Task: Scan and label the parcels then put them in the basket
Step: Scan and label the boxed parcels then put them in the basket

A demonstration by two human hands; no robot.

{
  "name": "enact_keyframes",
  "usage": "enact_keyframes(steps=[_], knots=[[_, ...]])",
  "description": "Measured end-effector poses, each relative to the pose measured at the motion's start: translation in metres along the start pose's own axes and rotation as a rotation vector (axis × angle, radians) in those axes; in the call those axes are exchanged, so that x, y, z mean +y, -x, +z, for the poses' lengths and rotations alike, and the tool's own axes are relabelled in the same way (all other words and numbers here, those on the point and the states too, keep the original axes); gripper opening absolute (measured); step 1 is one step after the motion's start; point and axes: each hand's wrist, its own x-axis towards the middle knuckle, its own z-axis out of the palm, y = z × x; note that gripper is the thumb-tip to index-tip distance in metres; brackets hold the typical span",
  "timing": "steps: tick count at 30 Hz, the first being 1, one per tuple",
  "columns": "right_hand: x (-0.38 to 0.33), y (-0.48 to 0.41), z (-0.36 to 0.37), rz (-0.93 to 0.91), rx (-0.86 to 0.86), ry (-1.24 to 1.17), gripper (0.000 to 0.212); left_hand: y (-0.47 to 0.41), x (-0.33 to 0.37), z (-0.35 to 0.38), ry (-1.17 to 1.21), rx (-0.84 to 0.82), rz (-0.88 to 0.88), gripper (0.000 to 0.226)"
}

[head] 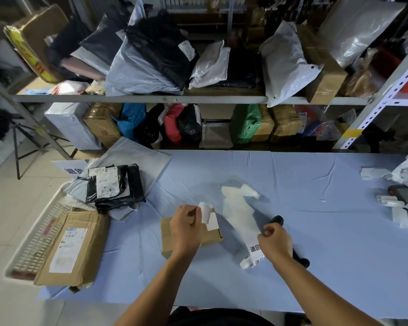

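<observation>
Leftward, basket (pixel 30 245) with cardboard parcel (pixel 80 241) inside — left hand (pixel 185 229) pinching label (pixel 205 211), right hand (pixel 276 242) curled round label strip (pixel 239 215).

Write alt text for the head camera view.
A person's left hand holds a white label over a small cardboard box on a blue-covered table, while the right hand pinches a label strip above a black scanner. Labelled parcels lie in a white basket at left.
</observation>
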Motion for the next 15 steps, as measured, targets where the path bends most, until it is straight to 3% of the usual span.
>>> enact_keyframes(steps=[4, 6, 10, 15], knots=[[-0.029, 0.021, 0.008, -0.110, 0.027, -0.102, 0.009, -0.003, -0.010, 0.002, -0.177, 0.071, 0.208, 0.018], [-0.049, 0.035, 0.017, -0.153, -0.102, -0.240, 0.004, -0.003, -0.015, 0.003, -0.256, 0.082, 0.306, 0.018], [-0.087, 0.057, 0.032, -0.067, -0.379, -0.572, 0.020, 0.002, -0.024, 0.007, -0.328, 0.048, 0.459, 0.023], [-0.099, 0.051, 0.040, 0.042, -0.306, -0.665, 0.026, 0.003, -0.037, 0.004, -0.383, 0.020, 0.850, 0.007]])
